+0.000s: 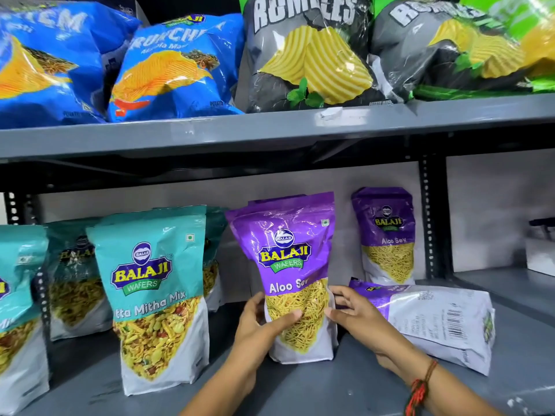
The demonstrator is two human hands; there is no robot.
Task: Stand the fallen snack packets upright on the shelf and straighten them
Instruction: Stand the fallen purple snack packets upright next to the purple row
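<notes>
A purple Aloo Sev packet (292, 265) stands upright at the middle of the lower grey shelf (300, 391). My left hand (258, 328) grips its lower left side, thumb across the front. My right hand (357, 316) touches its lower right edge with fingers curled around it. Just right of it, a second purple Aloo Sev packet (438, 322) lies flat on its front, barcode side up. A third purple packet (386, 235) stands upright at the back right.
Several teal Mitha Mix packets (156, 295) stand upright to the left. The upper shelf (270, 130) holds blue chip bags (177, 67) and grey-green Rumbles bags (309, 55). A perforated black upright (431, 217) bounds the bay on the right.
</notes>
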